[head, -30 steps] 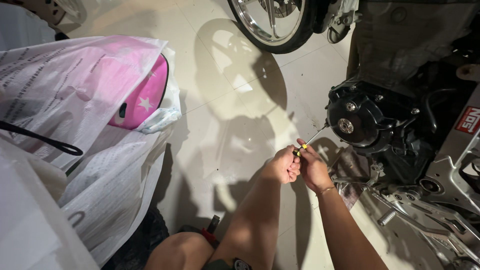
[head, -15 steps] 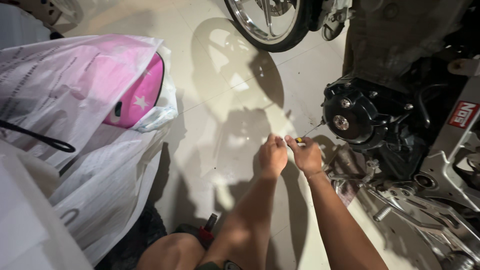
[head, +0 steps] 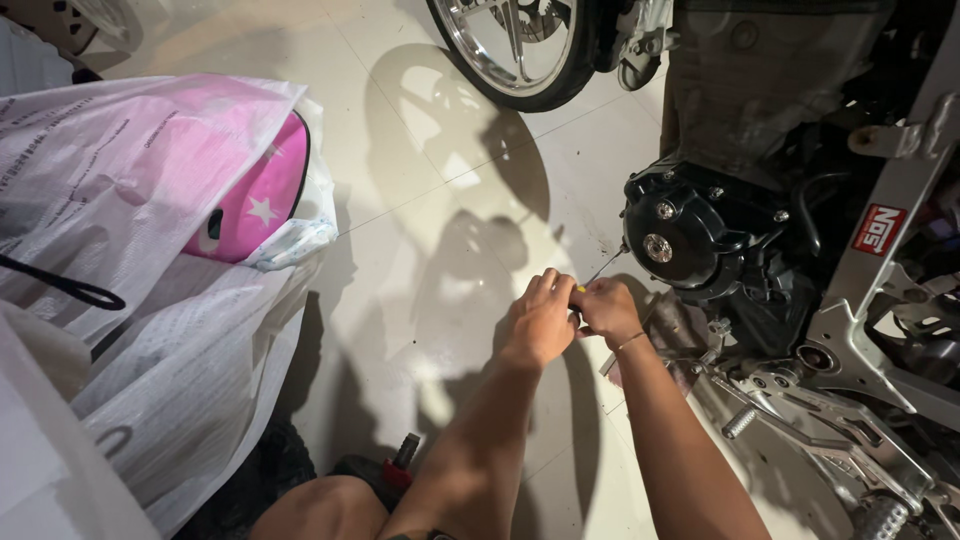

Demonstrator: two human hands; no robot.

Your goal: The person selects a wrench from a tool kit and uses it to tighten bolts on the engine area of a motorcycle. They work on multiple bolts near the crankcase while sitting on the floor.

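Head view, left to right: left hand and right hand, touching, both closed around a yellow-handled screwdriver. Its thin shaft slants up and right toward the black engine cover, nearer the right hand.

The floor was pale cream tile. The engine cover was glossy black, the frame dull silver with a red sticker. The helmet was pink with white stars, under a translucent white bag. The wheel was chrome and black.
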